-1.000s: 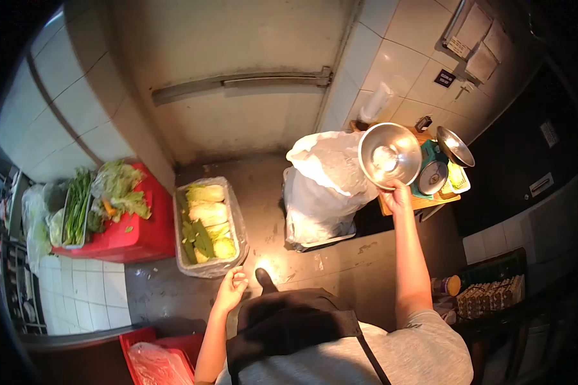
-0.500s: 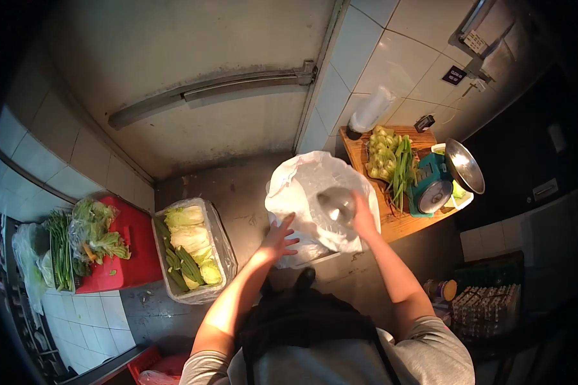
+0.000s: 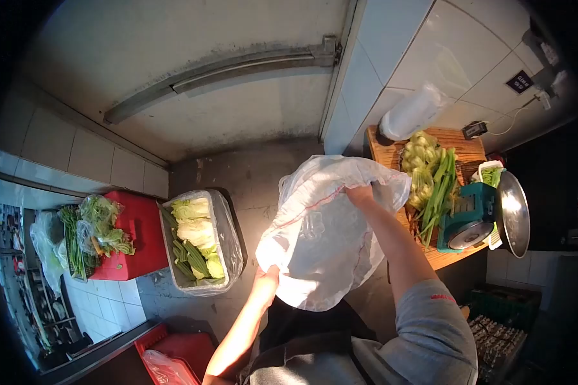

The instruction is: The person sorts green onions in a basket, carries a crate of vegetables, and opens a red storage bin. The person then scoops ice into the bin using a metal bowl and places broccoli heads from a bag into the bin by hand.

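Note:
In the middle of the head view a large white sack (image 3: 302, 228) with red stitching gapes open, with clear plastic showing inside it. My left hand (image 3: 268, 280) is closed on the sack's near-left edge, its fingers partly hidden by the material. Across the opening, my right hand (image 3: 361, 196) grips the far-right rim, fingers folded into the cloth. To the left on the floor, a plastic-lined crate (image 3: 221, 212) holds cabbages (image 3: 196, 232) and okra-like green pods (image 3: 192, 258).
At right, a wooden table (image 3: 440, 258) bears bagged round pale-green vegetables (image 3: 420, 154), long green stalks (image 3: 442, 192), a teal scale (image 3: 472, 205) with a metal pan (image 3: 513, 212), and a plastic roll (image 3: 414, 112). A red box (image 3: 135, 224) with greens stands left; egg trays (image 3: 494, 346) lie lower right.
My spread left hand has moved down and left and closed on the sack's edge. My right hand has reached to the far rim. The sack is opened wider, and the view has shifted.

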Demonstrator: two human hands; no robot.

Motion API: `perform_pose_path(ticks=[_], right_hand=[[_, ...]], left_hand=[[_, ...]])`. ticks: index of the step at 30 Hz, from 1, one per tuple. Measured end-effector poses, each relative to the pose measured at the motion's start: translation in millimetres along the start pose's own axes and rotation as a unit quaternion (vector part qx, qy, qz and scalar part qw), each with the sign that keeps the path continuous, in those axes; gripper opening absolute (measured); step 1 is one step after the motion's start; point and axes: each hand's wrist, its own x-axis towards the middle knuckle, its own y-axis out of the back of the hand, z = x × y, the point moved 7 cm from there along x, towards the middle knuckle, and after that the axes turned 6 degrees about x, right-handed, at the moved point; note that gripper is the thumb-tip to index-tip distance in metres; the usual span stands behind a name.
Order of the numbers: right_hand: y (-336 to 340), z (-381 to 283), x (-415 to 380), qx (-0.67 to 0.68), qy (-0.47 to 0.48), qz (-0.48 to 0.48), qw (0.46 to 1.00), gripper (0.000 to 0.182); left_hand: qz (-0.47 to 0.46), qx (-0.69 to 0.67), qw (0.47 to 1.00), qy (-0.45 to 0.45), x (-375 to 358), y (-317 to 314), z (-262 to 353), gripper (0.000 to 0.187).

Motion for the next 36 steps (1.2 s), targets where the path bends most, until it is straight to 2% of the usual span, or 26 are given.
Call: perform_pose_path(ticks=[2, 4, 6, 8, 10, 11, 14, 16, 18, 19, 20, 22, 23, 24, 25, 27, 28, 29, 31, 32, 34, 36], right_hand=[[3.3, 2.5, -3.0, 0.062, 0.064, 0.148, 0.985, 0.041], [-22.0, 26.4, -13.3, 0.096, -0.004, 0.041, 0.995, 0.042], [-21.6, 31.4, -30.0, 0.145, -0.075, -0.019, 0.986, 0.044], [-32.0, 49.2, -63.2, 0.206, -0.157, -0.039, 0.965, 0.048], [-9.8, 27.4, -103.5, 0.014, -0.055, 0.065, 0.996, 0.055], [-2.3, 13.5, -119.8, -0.082, -0.001, 0.116, 0.99, 0.058], [-35.0, 37.7, -140.0, 0.146, -0.143, 0.067, 0.977, 0.067], [-46.6, 19.6, -157.3, 0.179, -0.122, 0.029, 0.976, 0.07], [-54.2, 7.2, -166.9, 0.256, -0.116, -0.013, 0.96, 0.067], [-67.0, 2.0, -170.2, 0.272, -0.138, -0.016, 0.952, 0.066], [-86.1, -3.1, -173.6, 0.286, -0.158, -0.017, 0.945, 0.066], [-119.7, -13.9, -174.1, 0.291, -0.217, -0.022, 0.932, 0.069], [-136.6, -21.7, -165.3, 0.347, -0.208, -0.015, 0.914, 0.069], [-160.3, -24.3, -154.3, 0.403, -0.198, -0.007, 0.893, 0.07], [-167.6, -31.6, -142.4, 0.458, -0.186, 0.001, 0.869, 0.071], [-174.3, -50.8, -113.3, 0.516, -0.066, -0.053, 0.852, 0.071], [-177.1, -54.7, -110.7, 0.551, -0.05, -0.07, 0.83, 0.07], [-179.0, -59.0, -108.4, 0.585, -0.035, -0.088, 0.805, 0.069], [-180.4, -55.4, -103.1, 0.665, -0.084, -0.101, 0.735, 0.065], [-186.2, -51.9, -111.2, 0.701, -0.141, -0.118, 0.689, 0.064], [-148.4, -67.5, -145.5, 0.754, -0.256, -0.152, 0.585, 0.06], [-180.1, -56.4, -157.9, 0.753, -0.292, -0.173, 0.564, 0.055]], left_hand=[[-0.003, 0.034, 0.999, 0.019, 5.8, -5.3, -3.1, 0.03], [-0.013, 0.03, 0.999, 0.037, 5.5, -14.6, -6.6, 0.026], [-0.023, 0.046, 0.998, 0.022, 10.1, -15.0, -16.0, 0.023], [-0.042, 0.079, 0.996, 0.0, 8.0, -14.1, -12.9, 0.02], [-0.068, 0.122, 0.99, -0.031, 2.5, -16.7, -1.3, 0.017], [-0.084, 0.12, 0.989, -0.033, 2.4, -16.8, -0.8, 0.019], [-0.113, 0.135, 0.984, -0.029, -4.4, -10.4, -0.7, 0.027], [-0.122, 0.169, 0.978, -0.023, -10.5, -10.4, 5.5, 0.029], [-0.117, 0.157, 0.979, -0.05, -16.0, -8.3, -6.4, 0.021], [-0.113, 0.155, 0.979, -0.067, -16.7, -2.7, -9.1, 0.018], [-0.149, 0.198, 0.953, -0.175, -20.9, -5.0, 0.5, 0.037], [-0.168, 0.154, 0.968, -0.104, -23.3, 2.0, -15.0, 0.041], [-0.176, 0.134, 0.973, -0.069, -21.9, 5.3, -20.1, 0.043], [-0.177, 0.159, 0.969, 0.063, -28.2, 3.7, -11.4, 0.047], [-0.183, 0.19, 0.965, -0.011, -21.7, 3.6, -8.1, 0.048], [-0.194, 0.25, 0.937, -0.149, -21.5, -3.2, -0.9, 0.051], [-0.19, 0.254, 0.948, -0.026, -27.0, -3.5, -0.2, 0.051], [-0.205, 0.249, 0.945, -0.058, -24.3, -5.8, -1.2, 0.05], [-0.223, 0.245, 0.938, -0.099, -18.2, -12.1, 2.4, 0.046], [-0.225, 0.246, 0.937, -0.104, -17.2, -13.9, 3.0, 0.044], [-0.225, 0.223, 0.944, -0.09, -11.8, -15.9, -3.6, 0.042], [-0.194, 0.234, 0.951, -0.054, -14.8, -15.0, -5.6, 0.034]])
